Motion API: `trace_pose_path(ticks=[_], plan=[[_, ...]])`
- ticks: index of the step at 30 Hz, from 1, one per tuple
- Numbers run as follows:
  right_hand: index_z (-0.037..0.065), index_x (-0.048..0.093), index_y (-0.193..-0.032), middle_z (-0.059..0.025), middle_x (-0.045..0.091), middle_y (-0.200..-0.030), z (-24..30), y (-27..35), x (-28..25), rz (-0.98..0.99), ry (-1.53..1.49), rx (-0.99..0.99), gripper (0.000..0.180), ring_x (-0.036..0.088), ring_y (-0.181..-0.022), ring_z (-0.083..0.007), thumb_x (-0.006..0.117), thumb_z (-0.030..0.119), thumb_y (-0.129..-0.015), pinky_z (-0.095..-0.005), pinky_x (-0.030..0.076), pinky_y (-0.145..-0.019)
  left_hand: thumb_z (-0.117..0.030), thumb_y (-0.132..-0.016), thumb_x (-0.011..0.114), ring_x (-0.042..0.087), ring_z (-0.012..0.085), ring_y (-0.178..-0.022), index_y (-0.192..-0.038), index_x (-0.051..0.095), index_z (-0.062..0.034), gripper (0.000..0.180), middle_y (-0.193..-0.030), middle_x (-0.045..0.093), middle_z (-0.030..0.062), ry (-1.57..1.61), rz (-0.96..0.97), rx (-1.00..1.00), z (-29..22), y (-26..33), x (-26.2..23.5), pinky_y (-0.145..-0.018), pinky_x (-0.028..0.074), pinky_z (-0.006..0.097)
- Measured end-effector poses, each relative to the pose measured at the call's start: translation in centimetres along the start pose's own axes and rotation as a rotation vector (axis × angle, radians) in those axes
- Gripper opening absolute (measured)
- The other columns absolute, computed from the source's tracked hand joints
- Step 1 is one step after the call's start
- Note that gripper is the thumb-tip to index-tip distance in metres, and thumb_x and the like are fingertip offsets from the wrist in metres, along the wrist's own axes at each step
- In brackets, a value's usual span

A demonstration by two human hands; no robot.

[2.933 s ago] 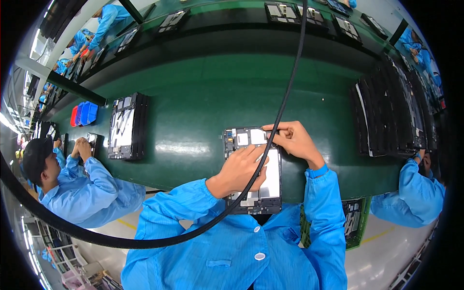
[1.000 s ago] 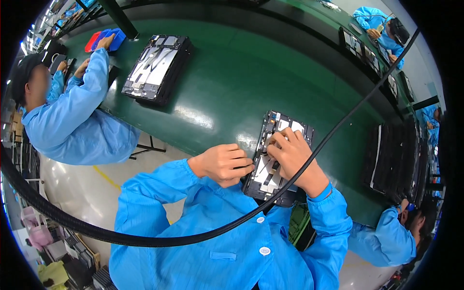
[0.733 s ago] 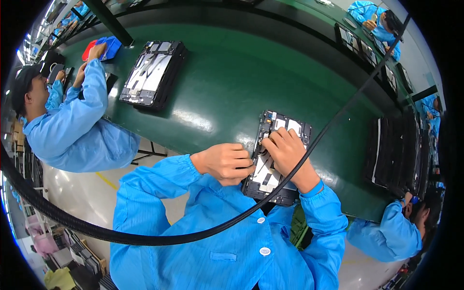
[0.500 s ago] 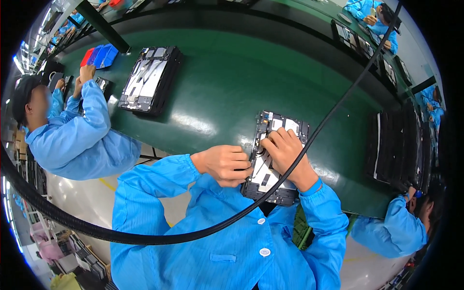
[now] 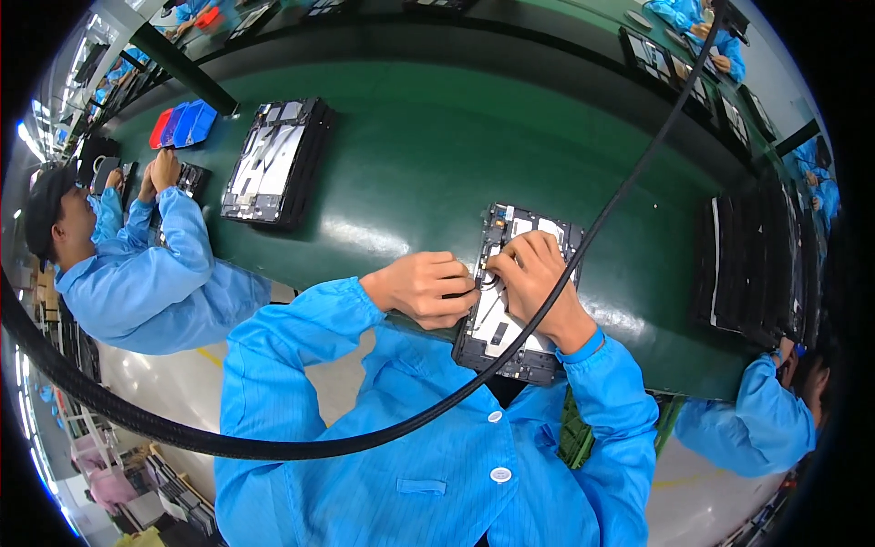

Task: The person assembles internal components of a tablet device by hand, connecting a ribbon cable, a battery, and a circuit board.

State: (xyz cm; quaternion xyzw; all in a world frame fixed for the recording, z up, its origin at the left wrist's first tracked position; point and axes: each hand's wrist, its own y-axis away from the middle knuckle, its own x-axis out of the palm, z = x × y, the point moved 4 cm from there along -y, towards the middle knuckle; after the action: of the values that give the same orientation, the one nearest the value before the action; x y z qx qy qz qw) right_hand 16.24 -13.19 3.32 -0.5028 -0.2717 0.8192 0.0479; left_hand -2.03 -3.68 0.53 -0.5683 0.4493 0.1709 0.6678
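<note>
Hands meet over an opened tablet (image 5: 510, 301) at the green surface's (image 5: 410, 164) near edge: left hand (image 5: 424, 287) curled shut beside it, right hand (image 5: 533, 273) pinching a small part inside. Looks mid-seating; careful pressing seems needed.

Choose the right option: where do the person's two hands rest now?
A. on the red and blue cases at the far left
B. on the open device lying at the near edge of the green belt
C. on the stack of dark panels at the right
B: the left hand and the right hand both lie on the open device at the near edge of the green belt, fingertips meeting over its upper part.
</note>
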Motion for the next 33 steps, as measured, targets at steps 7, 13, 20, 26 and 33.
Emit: trace_pose_path(ticks=[7, 13, 20, 26, 33], plan=[[0.006, 0.072, -0.101, -0.0090, 0.062, -0.096, -0.16, 0.13, -0.03, 0.030, 0.006, 0.043, 0.026, 0.062, -0.102, -0.0321, 0.076, -0.001, -0.076, -0.0449, 0.049, -0.094, -0.020, -0.080, 0.077, 0.071, 0.0260, -0.087, -0.105, 0.078, -0.0032, 0.030, -0.102, 0.076, 0.0100, 0.014, 0.019, -0.060, 0.39, -0.43, -0.06, -0.072, 0.054, 0.038], [0.007, 0.071, -0.102, -0.0087, 0.064, -0.098, -0.18, 0.31, -0.14, 0.042, 0.009, 0.066, 0.025, 0.064, -0.107, -0.0324, 0.074, 0.001, -0.078, -0.0451, 0.050, -0.098, -0.020, -0.080, 0.077, 0.071, 0.0266, -0.087, -0.105, 0.078, -0.0038, 0.030, -0.103, 0.076, 0.0100, 0.042, -0.006, -0.072, 0.36, -0.48, -0.21, -0.072, 0.054, 0.038], [0.008, 0.070, -0.100, -0.0088, 0.064, -0.097, -0.79, 0.79, 0.07, 0.036, -0.027, 0.111, 0.022, 0.067, -0.101, -0.0320, 0.074, 0.001, -0.080, -0.0450, 0.051, -0.094, -0.021, -0.080, 0.076, 0.071, 0.0269, -0.087, -0.107, 0.079, -0.0040, 0.031, -0.103, 0.077, 0.0102, 0.074, -0.004, -0.124, 0.12, -0.64, -0.53, -0.071, 0.054, 0.039], [0.008, 0.070, -0.100, -0.0080, 0.063, -0.096, -0.36, 0.53, -0.06, 0.019, -0.004, 0.098, 0.018, 0.067, -0.100, -0.0307, 0.074, 0.002, -0.083, -0.0436, 0.051, -0.093, -0.019, -0.079, 0.076, 0.071, 0.0270, -0.085, -0.107, 0.079, -0.0022, 0.033, -0.102, 0.077, 0.0115, 0.042, -0.034, -0.079, 0.03, -0.20, -0.28, -0.070, 0.055, 0.038], [0.007, 0.070, -0.099, -0.0079, 0.062, -0.095, 0.04, 0.12, -0.21, 0.014, -0.009, 0.094, 0.016, 0.066, -0.099, -0.0305, 0.074, 0.003, -0.084, -0.0444, 0.051, -0.094, -0.014, -0.078, 0.075, 0.071, 0.0269, -0.082, -0.104, 0.078, -0.0001, 0.030, -0.100, 0.077, 0.0120, 0.062, -0.069, -0.096, 0.33, -0.47, -0.24, -0.069, 0.057, 0.037]])
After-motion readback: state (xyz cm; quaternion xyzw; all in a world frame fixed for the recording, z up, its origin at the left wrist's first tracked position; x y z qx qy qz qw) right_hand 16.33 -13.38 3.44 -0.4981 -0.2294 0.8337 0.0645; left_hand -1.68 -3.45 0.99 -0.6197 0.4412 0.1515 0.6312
